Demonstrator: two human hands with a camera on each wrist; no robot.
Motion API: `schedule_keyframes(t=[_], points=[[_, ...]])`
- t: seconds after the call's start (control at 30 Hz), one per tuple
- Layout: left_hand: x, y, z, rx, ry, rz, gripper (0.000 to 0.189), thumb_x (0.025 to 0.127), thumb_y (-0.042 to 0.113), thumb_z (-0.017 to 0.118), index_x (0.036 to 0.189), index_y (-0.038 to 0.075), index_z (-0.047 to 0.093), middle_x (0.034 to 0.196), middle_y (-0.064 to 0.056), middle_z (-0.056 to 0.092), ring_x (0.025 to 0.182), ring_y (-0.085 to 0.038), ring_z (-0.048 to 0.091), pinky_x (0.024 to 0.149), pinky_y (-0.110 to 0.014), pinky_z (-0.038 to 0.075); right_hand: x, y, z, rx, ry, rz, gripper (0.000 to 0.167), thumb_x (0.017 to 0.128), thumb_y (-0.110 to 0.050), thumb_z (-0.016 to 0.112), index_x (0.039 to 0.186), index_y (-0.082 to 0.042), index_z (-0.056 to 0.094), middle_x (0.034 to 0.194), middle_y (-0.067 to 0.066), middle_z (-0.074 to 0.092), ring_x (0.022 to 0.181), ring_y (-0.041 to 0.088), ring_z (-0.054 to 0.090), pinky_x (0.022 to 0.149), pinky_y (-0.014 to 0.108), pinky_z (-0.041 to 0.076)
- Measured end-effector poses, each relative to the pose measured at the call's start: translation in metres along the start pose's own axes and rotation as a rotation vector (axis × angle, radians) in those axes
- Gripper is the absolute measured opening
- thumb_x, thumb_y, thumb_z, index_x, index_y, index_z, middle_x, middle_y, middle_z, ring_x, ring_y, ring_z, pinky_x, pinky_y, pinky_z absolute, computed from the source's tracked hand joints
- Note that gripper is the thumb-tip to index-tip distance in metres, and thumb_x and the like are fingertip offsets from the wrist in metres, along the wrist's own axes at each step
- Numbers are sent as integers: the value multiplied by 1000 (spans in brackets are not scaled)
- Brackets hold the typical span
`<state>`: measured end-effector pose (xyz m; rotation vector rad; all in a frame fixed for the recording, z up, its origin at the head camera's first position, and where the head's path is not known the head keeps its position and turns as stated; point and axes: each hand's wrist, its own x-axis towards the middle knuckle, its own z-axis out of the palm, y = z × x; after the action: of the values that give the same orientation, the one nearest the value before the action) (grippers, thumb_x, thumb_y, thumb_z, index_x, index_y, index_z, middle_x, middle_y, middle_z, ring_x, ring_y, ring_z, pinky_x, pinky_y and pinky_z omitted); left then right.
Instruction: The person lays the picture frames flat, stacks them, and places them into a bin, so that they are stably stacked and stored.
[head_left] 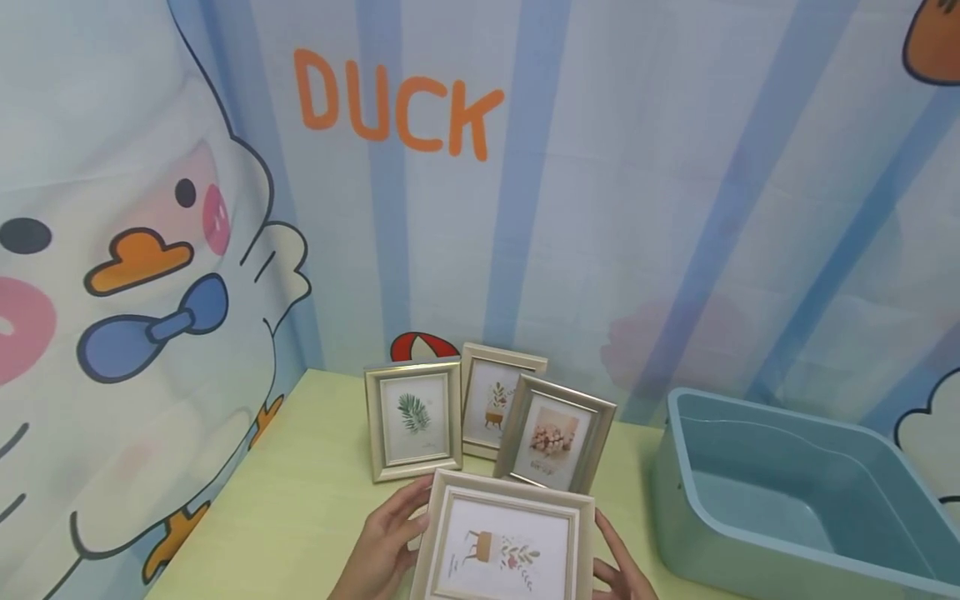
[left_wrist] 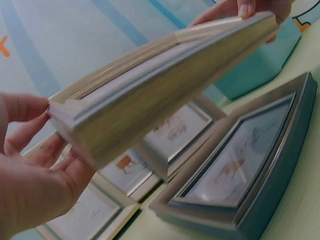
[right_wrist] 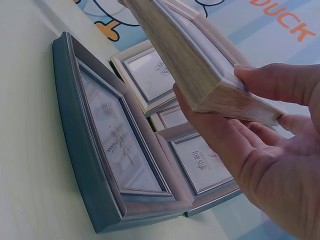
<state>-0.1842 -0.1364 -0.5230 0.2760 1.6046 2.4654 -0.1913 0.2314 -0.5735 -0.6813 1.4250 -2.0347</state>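
Both hands hold a pale wood-toned picture frame (head_left: pixel 502 542) above the table, its potted-plant print turned sideways. My left hand (head_left: pixel 382 537) grips one side edge, fingers curled beneath it in the left wrist view. My right hand (head_left: pixel 622 567) holds the opposite side, with the thumb (right_wrist: pixel 275 82) on top and the fingers underneath. Below the raised frame is another grey-brown picture frame (left_wrist: pixel 235 160), hidden from the head view. Behind stand a leaf-print frame (head_left: pixel 415 421), a second potted-plant frame (head_left: pixel 480 450) and a pink-flower frame (head_left: pixel 557 433), close together.
A teal plastic bin (head_left: pixel 720 533) stands on the right of the pale yellow-green table (head_left: pixel 277 500). A striped curtain (head_left: pixel 600 208) with cartoon ducks and the word DUCK hangs behind and to the left.
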Motion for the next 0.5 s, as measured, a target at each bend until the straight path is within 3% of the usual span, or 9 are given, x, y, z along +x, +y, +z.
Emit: schedule_keyframes(t=[0.17,0.33,0.5], points=[[-4,3,-12,101,-137,-46,66,96,2,56,155,3,28,150,-5,48,115,-17,65,86,-47,60,-2,2,-4,40,-37,-31,70,95,-39,63,147,-63,23,144,-4,53,120,30,64,98,42,55],[-8,9,-20,153,-260,-107,84,90,5,68,159,10,21,162,-21,27,112,-19,66,82,-39,61,-6,3,-6,73,-79,-35,70,95,-42,64,149,-60,24,145,-4,56,124,31,60,101,43,52],[-8,7,-22,198,-282,-163,94,87,8,74,161,15,17,162,-32,16,89,-10,66,71,-28,59,-12,4,-8,72,-90,-24,69,97,-37,62,150,-58,24,144,-2,58,124,31,60,100,43,53]])
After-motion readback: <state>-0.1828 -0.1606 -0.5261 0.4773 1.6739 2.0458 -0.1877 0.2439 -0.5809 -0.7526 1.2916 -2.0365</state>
